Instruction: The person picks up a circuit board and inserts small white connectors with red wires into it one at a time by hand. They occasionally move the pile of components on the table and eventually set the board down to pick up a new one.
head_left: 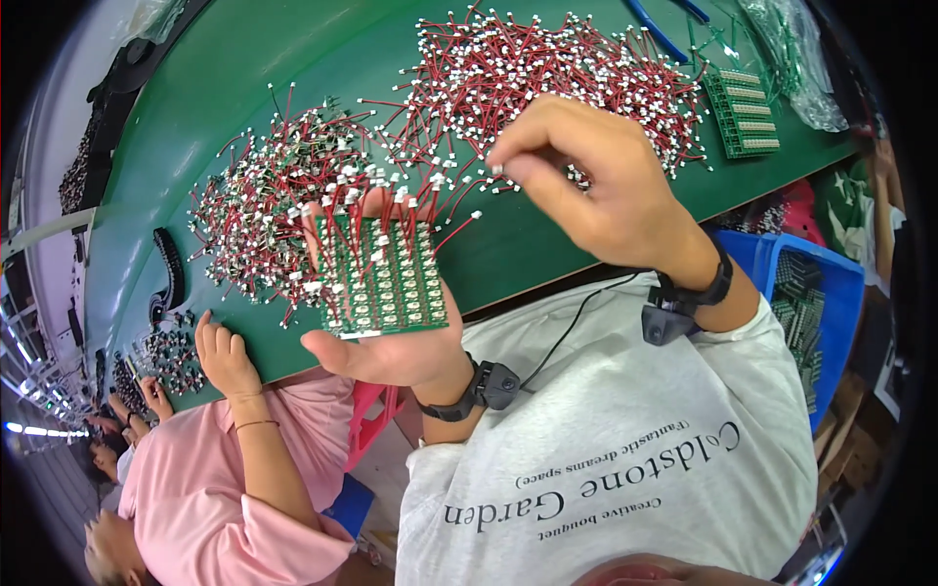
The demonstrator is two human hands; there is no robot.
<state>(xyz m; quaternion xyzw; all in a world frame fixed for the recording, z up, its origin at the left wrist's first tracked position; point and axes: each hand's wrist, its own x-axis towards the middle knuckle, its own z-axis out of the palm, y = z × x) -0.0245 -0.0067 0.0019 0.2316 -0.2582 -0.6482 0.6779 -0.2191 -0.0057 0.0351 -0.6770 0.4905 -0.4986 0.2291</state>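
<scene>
My left hand lies palm up under a green circuit board panel, with its thumb near the lower edge and its fingertips showing at the top. Rows of small components cover the panel, and red wires with white connectors stick out along its far side. Beyond and to the right of the panel, my right hand is closed in a pinch of thumb and index finger. A small white wire connector shows at those fingertips. Its wire is hard to tell from the others behind it.
A large heap of red wires with white connectors spreads across the green table. Left of the panel lies a pile of wired small boards. More panels sit far right, above a blue bin. A co-worker in pink sits left.
</scene>
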